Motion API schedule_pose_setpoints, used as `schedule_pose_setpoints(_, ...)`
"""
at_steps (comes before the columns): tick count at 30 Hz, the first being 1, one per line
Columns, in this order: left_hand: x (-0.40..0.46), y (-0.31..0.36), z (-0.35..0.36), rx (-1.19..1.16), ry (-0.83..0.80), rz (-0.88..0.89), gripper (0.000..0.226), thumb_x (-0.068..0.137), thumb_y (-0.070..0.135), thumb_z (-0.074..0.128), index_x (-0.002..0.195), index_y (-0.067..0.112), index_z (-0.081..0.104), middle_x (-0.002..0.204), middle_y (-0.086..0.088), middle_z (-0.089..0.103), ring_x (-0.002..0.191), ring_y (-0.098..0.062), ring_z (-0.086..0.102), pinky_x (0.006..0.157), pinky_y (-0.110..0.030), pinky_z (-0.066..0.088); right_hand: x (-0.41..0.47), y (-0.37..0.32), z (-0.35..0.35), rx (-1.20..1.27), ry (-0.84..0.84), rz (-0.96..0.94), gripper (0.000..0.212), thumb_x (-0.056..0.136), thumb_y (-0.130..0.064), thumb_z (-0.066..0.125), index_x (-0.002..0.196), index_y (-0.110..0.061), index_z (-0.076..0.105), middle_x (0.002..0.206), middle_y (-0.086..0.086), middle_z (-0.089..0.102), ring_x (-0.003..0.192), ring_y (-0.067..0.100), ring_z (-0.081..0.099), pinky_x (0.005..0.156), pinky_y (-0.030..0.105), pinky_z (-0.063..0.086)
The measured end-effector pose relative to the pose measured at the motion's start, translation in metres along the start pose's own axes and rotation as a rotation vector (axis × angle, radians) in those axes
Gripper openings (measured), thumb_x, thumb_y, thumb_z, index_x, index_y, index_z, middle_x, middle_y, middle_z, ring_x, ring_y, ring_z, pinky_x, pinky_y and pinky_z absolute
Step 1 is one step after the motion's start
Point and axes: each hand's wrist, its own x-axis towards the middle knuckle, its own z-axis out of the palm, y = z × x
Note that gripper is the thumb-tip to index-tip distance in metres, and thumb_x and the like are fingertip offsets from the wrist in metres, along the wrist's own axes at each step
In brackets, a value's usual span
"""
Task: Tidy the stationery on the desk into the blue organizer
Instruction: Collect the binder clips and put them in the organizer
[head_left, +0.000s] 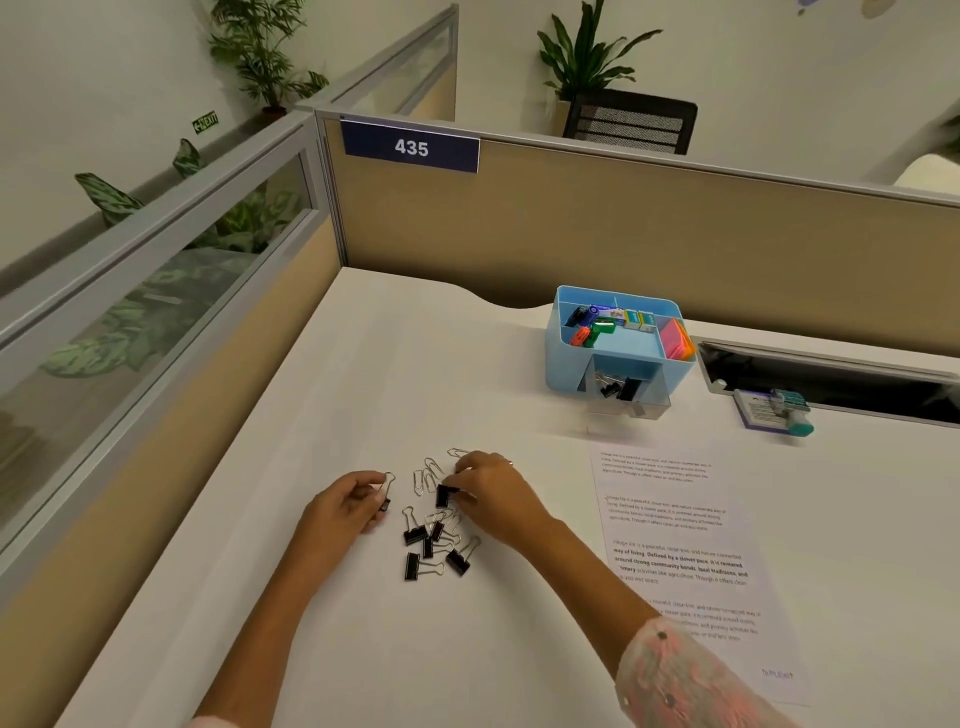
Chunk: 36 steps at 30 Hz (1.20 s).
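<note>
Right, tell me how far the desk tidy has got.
Partly done. The blue organizer already holds colourful small items, sticky notes and a few clips in its clear drawer. In hand: the left hand and right hand each pinch a binder clip. Left: loose binder clips and paper clips.

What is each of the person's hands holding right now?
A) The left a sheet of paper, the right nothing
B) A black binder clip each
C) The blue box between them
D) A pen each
B: the left hand pinches one black binder clip and the right hand grips another binder clip, above the loose pile on the desk.
</note>
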Motion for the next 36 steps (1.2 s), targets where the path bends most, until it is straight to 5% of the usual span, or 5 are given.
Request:
schedule_pose_setpoints(9,-0.012,-0.005,0.003,0.013,0.030,-0.040,0.010,0.086,0.006,0.063,0.093,0.011,0.068,0.084,-0.009,0.070,0.082,-0.021,0.067,0.082,-0.027,0.052,-0.004,-0.001,-0.003,0.091,0.109,0.142,0.016,0.084,-0.008,0.058,0.098,-0.008,0.067,0.099,0.009,0.058,0.085,0.026,0.059,0.071,0.031,0.049)
schedule_pose_setpoints(17,-0.007,0.004,0.020,-0.013,0.115,-0.085,0.010,0.085,0.005,0.064,0.093,0.008,0.067,0.084,-0.009,0.069,0.076,-0.022,0.068,0.067,-0.019,0.054,-0.015,0.017,-0.017,0.255,0.136,0.296,0.024,0.079,-0.009,0.062,0.102,-0.012,0.070,0.085,0.002,0.060,0.077,0.013,0.054,0.069,0.019,0.041)
schedule_pose_setpoints(23,0.000,0.040,0.077,-0.012,0.016,-0.012,0.006,0.084,0.009,0.066,0.085,0.014,0.069,0.077,-0.005,0.073,0.073,-0.021,0.070,0.070,-0.031,0.058,-0.027,0.029,-0.034,1.050,0.287,0.604,0.009,0.079,-0.001,0.062,0.081,-0.005,0.070,0.086,0.010,0.068,0.071,0.016,0.067,0.071,0.022,0.056)
schedule_pose_setpoints(29,0.014,0.074,0.144,0.202,-0.032,0.187,0.011,0.083,0.016,0.065,0.078,0.025,0.069,0.073,0.009,0.070,0.066,-0.005,0.065,0.064,-0.014,0.051,-0.046,0.047,-0.059,1.549,0.330,0.637,0.012,0.086,-0.001,0.057,0.090,0.002,0.068,0.086,0.016,0.071,0.083,0.023,0.069,0.073,0.025,0.056)
schedule_pose_setpoints(36,0.036,0.087,0.195,0.318,-0.097,0.326,0.010,0.085,0.023,0.066,0.093,0.018,0.069,0.092,0.002,0.067,0.077,-0.008,0.063,0.065,-0.012,0.048,-0.057,0.081,-0.082,1.302,0.421,0.559,0.014,0.085,-0.014,0.067,0.097,-0.008,0.070,0.094,0.013,0.073,0.092,0.025,0.070,0.083,0.030,0.056)
